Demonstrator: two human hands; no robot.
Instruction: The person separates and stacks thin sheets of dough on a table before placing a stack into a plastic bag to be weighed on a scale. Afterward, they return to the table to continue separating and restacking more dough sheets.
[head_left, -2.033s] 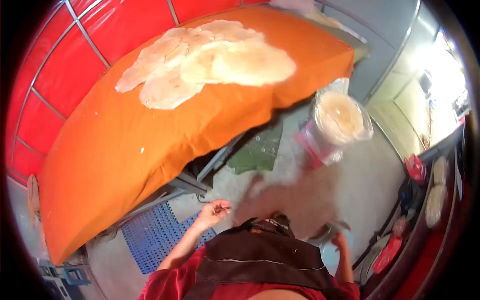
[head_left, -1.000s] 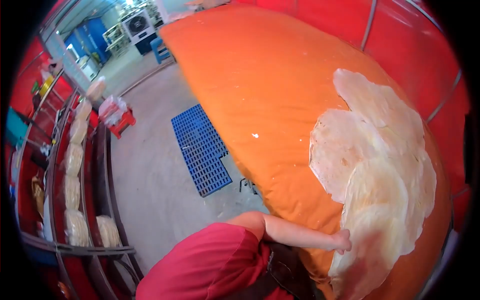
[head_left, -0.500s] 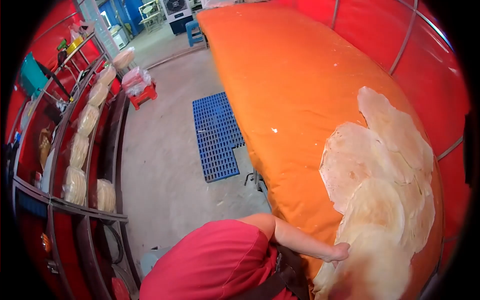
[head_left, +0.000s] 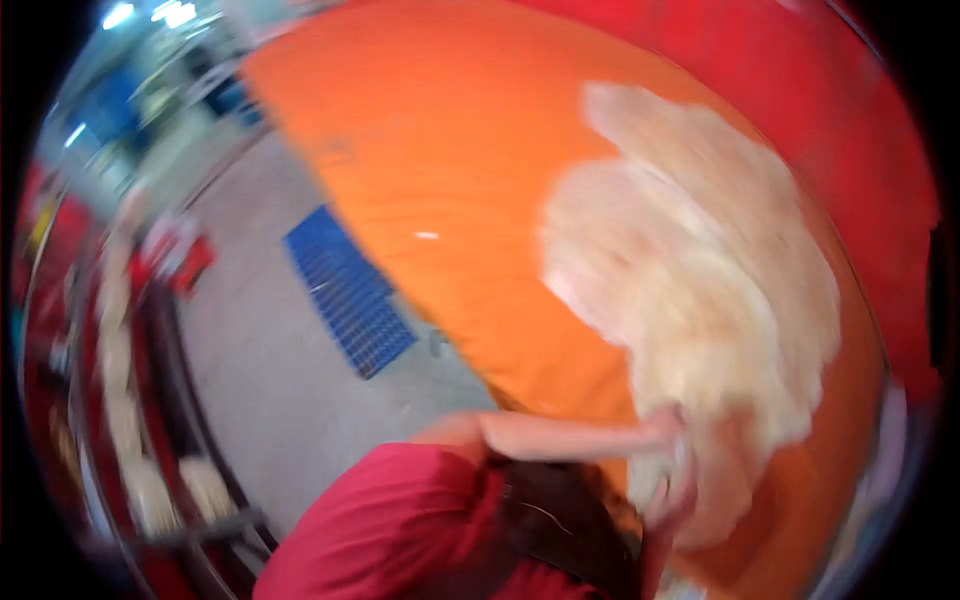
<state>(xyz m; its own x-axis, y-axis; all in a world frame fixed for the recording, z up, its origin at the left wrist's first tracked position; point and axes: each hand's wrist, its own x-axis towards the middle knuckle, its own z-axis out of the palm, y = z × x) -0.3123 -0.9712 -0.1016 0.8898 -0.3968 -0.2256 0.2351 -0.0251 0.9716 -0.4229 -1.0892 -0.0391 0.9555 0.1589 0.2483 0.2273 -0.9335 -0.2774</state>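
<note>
Large, thin, pale flatbreads (head_left: 720, 290) lie overlapping on the orange-covered table (head_left: 440, 150), some with browned patches. My left hand (head_left: 663, 428) reaches across from a red sleeve and is at the near left part of the flatbreads. Just below it, my right hand (head_left: 677, 497) is close to the near edge of the same flatbreads. The two hands nearly meet. Motion blur smears the fingers of both, so their grip does not show.
A blue plastic grate (head_left: 350, 300) lies on the grey floor left of the table. Shelves with bagged pale stacks (head_left: 150, 497) stand at far left. A red stool (head_left: 178, 262) is beyond them. Red sheeting (head_left: 800, 120) walls the right side.
The view has swung, and the scene is blurred. My left hand has left its earlier place on the flatbread's left edge; my right hand now shows more plainly beside it.
</note>
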